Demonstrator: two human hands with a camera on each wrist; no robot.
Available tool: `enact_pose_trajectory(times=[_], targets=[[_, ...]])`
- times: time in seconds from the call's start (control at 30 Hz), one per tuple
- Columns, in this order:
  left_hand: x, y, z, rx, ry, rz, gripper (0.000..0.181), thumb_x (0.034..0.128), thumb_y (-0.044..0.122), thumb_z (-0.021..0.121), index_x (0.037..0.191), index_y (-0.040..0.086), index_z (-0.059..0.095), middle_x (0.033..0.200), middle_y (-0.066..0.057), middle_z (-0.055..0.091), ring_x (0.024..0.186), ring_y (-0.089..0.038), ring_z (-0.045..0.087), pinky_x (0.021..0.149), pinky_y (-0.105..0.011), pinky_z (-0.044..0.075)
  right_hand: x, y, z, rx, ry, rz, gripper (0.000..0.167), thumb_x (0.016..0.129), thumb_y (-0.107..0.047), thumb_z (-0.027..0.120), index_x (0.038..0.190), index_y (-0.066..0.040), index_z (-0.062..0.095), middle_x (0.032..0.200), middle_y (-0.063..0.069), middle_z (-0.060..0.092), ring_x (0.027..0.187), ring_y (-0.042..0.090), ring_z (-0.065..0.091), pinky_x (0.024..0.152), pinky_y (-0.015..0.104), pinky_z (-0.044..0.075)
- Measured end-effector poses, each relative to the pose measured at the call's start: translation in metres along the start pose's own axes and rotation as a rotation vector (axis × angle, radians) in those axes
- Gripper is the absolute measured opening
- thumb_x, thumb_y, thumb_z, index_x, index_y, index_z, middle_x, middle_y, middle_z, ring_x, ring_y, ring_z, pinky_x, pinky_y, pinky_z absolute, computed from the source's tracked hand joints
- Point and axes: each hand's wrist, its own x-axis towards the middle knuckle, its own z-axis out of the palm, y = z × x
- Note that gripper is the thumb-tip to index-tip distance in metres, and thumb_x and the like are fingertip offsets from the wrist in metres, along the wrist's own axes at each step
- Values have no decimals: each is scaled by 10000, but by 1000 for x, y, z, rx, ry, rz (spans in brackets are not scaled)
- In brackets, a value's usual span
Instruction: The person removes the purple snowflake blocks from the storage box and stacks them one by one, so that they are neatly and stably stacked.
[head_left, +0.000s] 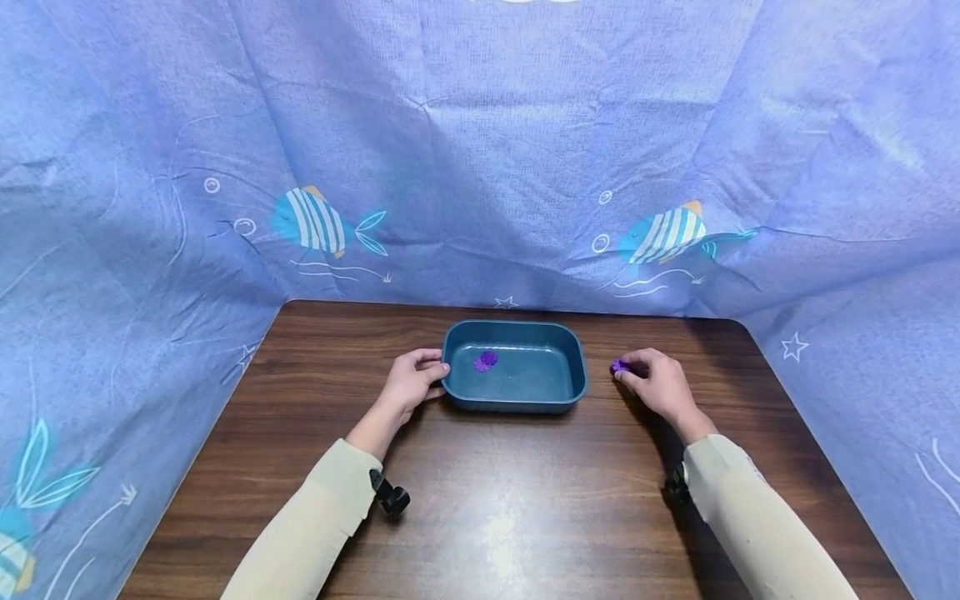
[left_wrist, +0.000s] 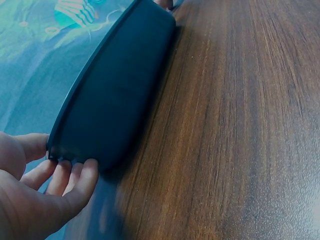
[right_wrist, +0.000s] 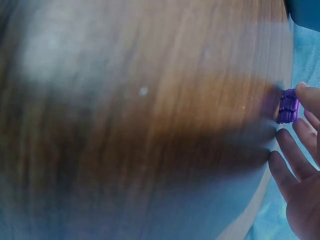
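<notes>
A dark teal rectangular basin (head_left: 510, 407) with rounded corners sits near the table's far edge. My left hand (head_left: 412, 379) grips its left end, thumb at the rim and the other fingers against the outside wall (left_wrist: 107, 95). Inside the basin, towards the left, lie small purple pieces (head_left: 488, 359) with bumpy edges. To the right of the basin, my right hand (head_left: 660, 383) pinches a small purple ridged piece (right_wrist: 288, 106) between thumb and fingers, at the tabletop. It looks like several thin layers stacked together; the fingers partly cover it.
The dark wood table (head_left: 510, 492) has a glare patch at its front middle. A blue cloth (head_left: 495, 167) printed with fish hangs behind and along both sides. Black wrist cameras (head_left: 392, 498) are strapped over both pale sleeves.
</notes>
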Motion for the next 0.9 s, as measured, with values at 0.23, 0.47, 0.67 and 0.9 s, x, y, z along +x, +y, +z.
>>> enact_pose_trajectory(times=[0.23, 0.47, 0.67, 0.9], targets=[[0, 0, -2, -1, -2, -1, 402, 989, 46, 664, 1376, -26, 587, 1190, -167, 644, 1142, -339, 653, 837, -379, 639, 8, -2, -6, 42, 37, -1, 228, 963, -189, 721, 1105, -12, 736, 1146, 214, 720, 969, 377, 735, 845, 523, 605], [-2, 2, -2, -1, -6, -2, 407, 991, 39, 657, 1384, -35, 579, 1234, -200, 644, 1156, -352, 650, 835, -372, 639, 26, -16, -15, 48, 35, -37, 228, 980, -180, 693, 1134, -19, 737, 1158, 191, 732, 919, 345, 750, 815, 446, 599], [-1, 2, -1, 3, -8, -10, 402, 996, 52, 659, 1383, -26, 582, 1299, -253, 626, 1152, -343, 655, 857, -392, 634, 40, -40, -15, 71, -5, -88, 193, 986, -174, 691, 1126, -49, 736, 1135, 150, 734, 923, 333, 735, 832, 493, 604], [0, 1, 0, 8, -8, -12, 400, 1001, 46, 648, 1388, -26, 575, 1302, -255, 630, 1147, -333, 659, 887, -424, 623, 53, -72, -2, 75, -29, -170, 196, 949, -170, 747, 1106, -52, 752, 1008, 96, 726, 855, 246, 691, 759, 396, 578]])
